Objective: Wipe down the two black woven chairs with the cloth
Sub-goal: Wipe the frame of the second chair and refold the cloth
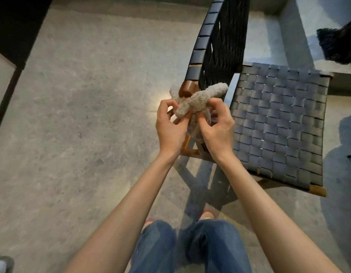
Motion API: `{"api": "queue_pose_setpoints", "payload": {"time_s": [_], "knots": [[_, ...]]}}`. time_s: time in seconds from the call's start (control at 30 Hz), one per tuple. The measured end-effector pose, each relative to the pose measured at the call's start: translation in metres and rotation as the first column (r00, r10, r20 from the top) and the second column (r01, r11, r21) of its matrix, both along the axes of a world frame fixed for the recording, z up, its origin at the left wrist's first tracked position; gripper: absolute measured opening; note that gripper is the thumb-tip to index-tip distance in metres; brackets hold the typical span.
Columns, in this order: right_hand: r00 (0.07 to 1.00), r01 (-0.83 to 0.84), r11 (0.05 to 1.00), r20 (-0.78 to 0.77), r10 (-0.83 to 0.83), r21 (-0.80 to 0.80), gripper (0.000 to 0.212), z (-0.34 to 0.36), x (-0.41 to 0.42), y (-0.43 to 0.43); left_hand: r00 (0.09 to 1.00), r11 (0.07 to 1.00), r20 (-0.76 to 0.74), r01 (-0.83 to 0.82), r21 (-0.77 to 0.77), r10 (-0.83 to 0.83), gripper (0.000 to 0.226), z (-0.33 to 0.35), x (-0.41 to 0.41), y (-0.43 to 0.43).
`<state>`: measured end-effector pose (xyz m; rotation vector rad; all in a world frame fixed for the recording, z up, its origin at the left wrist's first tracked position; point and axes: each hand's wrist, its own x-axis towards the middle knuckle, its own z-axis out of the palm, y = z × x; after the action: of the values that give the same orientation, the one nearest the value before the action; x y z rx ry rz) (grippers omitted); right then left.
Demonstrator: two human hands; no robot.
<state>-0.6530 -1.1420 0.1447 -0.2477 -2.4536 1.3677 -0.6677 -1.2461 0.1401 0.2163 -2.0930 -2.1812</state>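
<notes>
Both hands are working the cloth [192, 107] in mid-air, not on any chair surface. The left hand [170, 127] is curling its fingers [171, 106] closed around the near end of a rolled fold of the pale, nubbly cloth; the thumb is pressing from the near side. The right hand [217, 131] is pinching the bunched lower part, fingertips [205, 120] tucked into the fabric, the hand mostly closed. One rolled end of the cloth is sticking out beyond the right fingers toward the chair back; the rest is hanging below and between the two sets of fingers. The black woven chair [279, 123] is standing just past the fingers: its woven seat is lying to the right of the right hand, its woven backrest is rising beyond the fingertips, and a brown wooden post top [187, 89] is showing just behind the cloth, whether touching it I cannot tell. Only one chair is identifiable in view; the second is not. Judgement: this is a regrip or refold step, preparing a wiping face, with the wiping itself not under way. The next move is calling for settling the cloth into one hand as a flat pad, then bringing it down onto the backrest or seat with steady pressure along the weave.
</notes>
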Motion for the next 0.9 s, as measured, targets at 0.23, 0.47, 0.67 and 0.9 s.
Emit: {"api": "queue_pose_setpoints", "payload": {"time_s": [0.23, 0.47, 0.67, 0.9], "knots": [[0.96, 0.063, 0.996, -0.277, -0.043, 0.063, 0.03, -0.08, 0.005, 0.009, 0.99, 0.999, -0.138, -0.02, 0.036, 0.025, 0.028, -0.073, 0.003, 0.014], [0.899, 0.134, 0.982, -0.433, -0.064, 0.134, 0.028, -0.187, 0.017, 0.032, 0.98, 0.999, -0.198, 0.035, 0.038, -0.026, 0.03, -0.166, 0.01, 0.034], [0.839, 0.291, 0.947, -0.511, -0.184, 0.137, 0.028, -0.276, 0.028, 0.038, 0.958, 0.988, -0.246, 0.156, 0.015, -0.148, 0.036, -0.252, 0.013, 0.046], [0.909, 0.34, 0.931, -0.302, -0.288, 0.134, 0.033, -0.365, 0.053, 0.056, 0.919, 0.949, -0.243, 0.286, -0.133, -0.311, 0.036, -0.349, 0.013, 0.06]]}}
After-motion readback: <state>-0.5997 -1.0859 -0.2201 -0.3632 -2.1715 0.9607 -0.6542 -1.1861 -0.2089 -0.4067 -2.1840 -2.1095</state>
